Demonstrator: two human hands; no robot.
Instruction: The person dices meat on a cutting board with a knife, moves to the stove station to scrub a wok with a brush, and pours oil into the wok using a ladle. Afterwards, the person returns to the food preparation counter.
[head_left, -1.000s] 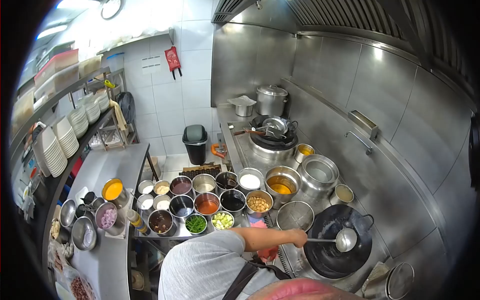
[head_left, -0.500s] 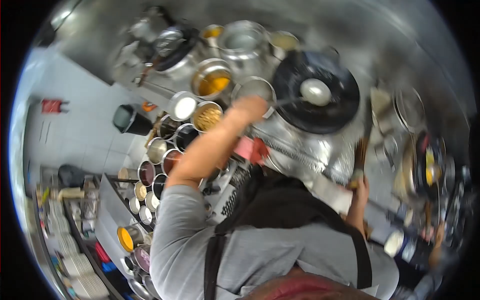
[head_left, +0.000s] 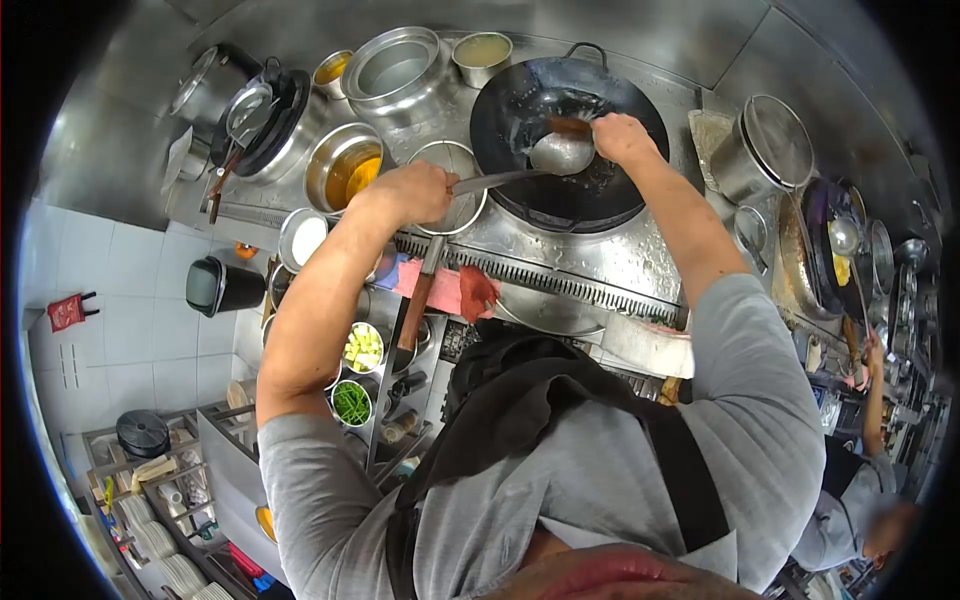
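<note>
My left hand [head_left: 425, 193] is closed around the metal handle of a ladle [head_left: 562, 155], whose bowl is over the black wok [head_left: 490, 110]. My right hand [head_left: 622, 138] reaches into the wok from the right, its fingers wrapped round a brown wok brush [head_left: 570, 127]. The brush is blurred and lies across the upper side of the ladle bowl; whether it touches is hard to tell. Wet streaks shine inside the wok. Beneath my left hand rests a round strainer [head_left: 478, 207] with a wooden handle [head_left: 425, 285].
Left of the wok stand a pot of yellow-orange liquid [head_left: 362, 178], a large metal pot [head_left: 393, 72] and a white-filled container [head_left: 308, 240]. Chopped greens [head_left: 351, 402] sit lower left. A folded cloth [head_left: 650, 347] lies on the front edge. At far right, another person's arm [head_left: 874, 400] holds a ladle.
My right hand has moved from the counter's right side into the wok, bringing the brush to the ladle. My left hand still holds the ladle. The head view has shifted.
</note>
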